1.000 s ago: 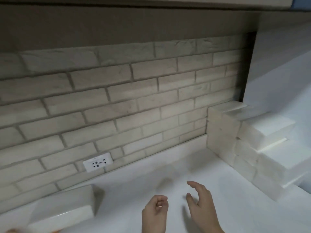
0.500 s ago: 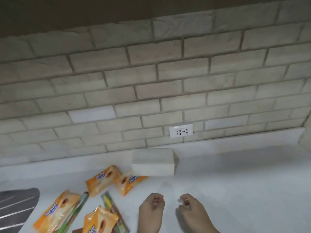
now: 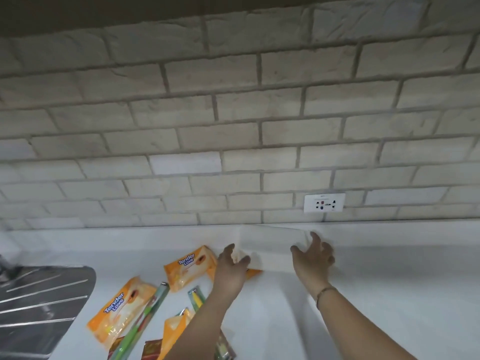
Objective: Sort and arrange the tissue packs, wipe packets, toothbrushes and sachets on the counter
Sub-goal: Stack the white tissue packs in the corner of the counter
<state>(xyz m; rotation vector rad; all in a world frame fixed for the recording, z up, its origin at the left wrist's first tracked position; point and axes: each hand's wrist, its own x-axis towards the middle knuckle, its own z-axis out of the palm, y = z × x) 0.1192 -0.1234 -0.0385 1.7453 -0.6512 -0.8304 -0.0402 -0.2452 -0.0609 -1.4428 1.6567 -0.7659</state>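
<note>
Both hands are reaching forward to a white tissue pack (image 3: 270, 245) that is lying on the white counter (image 3: 376, 294), close against the low back edge under the brick wall (image 3: 233, 126). The left hand (image 3: 231, 268) is standing at the left end of the pack with the fingers spread wide; it seems to be touching the pack's corner, but the picture is blurred there and I cannot tell if it is gripping. The right hand (image 3: 313, 258) is also wide, with the fingers curving at the right end of the pack, and it is holding nothing that I can see. A thin bracelet (image 3: 324, 292) is sitting on the right wrist. Left of the pack, an orange wipe packet (image 3: 189, 268) is lying flat, and a second orange wipe packet (image 3: 122, 313) is lying nearer to the metal sink drainer (image 3: 41, 300). A green toothbrush (image 3: 140, 323) in its packaging is lying just beside this second packet, partly over its edge. A white wall socket (image 3: 324, 203) is sitting on the wall above the right hand.
</note>
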